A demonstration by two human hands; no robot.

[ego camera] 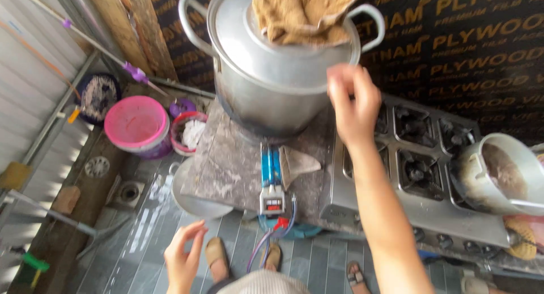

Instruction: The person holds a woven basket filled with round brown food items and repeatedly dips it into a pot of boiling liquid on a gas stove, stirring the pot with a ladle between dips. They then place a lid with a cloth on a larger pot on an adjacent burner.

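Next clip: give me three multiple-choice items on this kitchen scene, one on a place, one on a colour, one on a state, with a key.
1. Where does the brown cloth lie?
A. on the big pot's lid
B. on the floor
C. in the bucket

2. What colour is the bucket lid?
A. green
B. pink
C. black

3. How is the right hand?
A. gripping a handle
B. flat on the stove
C. empty, at the pot's rim

Key: 1 A, cloth rests atop the lid; 2 B, top is pink; 3 C, fingers hold nothing.
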